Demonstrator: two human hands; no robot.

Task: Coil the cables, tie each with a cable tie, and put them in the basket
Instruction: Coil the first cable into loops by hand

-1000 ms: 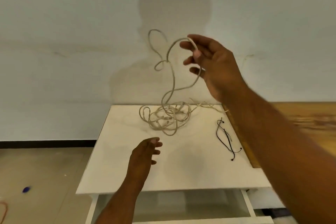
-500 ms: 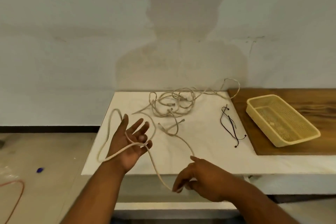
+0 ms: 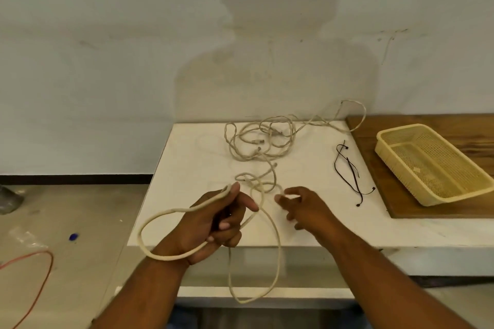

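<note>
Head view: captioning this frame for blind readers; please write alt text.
The left hand grips a loop of beige cable at a white table while the right hand pinches the next stretch. A yellow basket sits at right.

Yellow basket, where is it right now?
In the head view the yellow basket sits at the right, on the wooden board, just right of the black cable ties lying on the white table.

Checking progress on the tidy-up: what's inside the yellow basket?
Inside the yellow basket only mesh floor and a few pale specks show, no coiled cable. The near wall hides a strip of floor.
</note>
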